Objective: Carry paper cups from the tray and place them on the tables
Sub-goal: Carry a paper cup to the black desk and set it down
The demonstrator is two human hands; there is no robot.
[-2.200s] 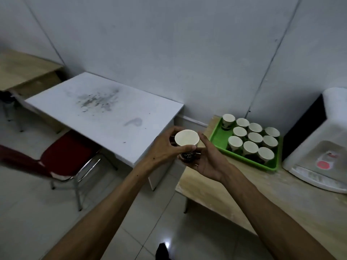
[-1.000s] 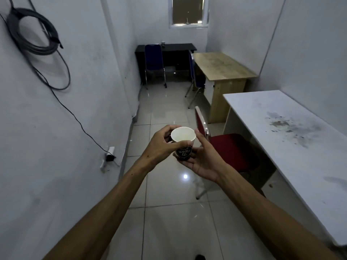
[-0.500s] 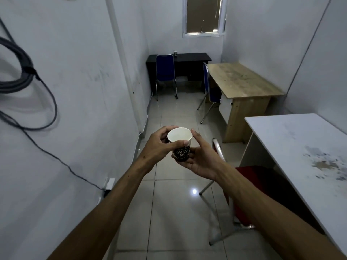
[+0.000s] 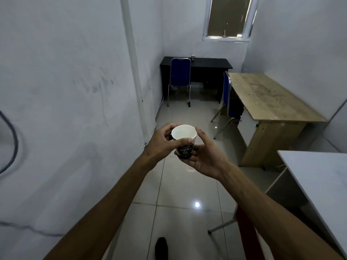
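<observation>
Your left hand pinches the paper cup just below its rim, while your right hand cradles its base with curled fingers. The cup stands upright, mouth up, over the floor. The wooden table lies far and to the right, on your right hand's side; the white table lies near right.

Matt white paper cup with black printed band; glossy pale tiled floor beneath it; beyond the cup, rough bare light wooden bench.
</observation>
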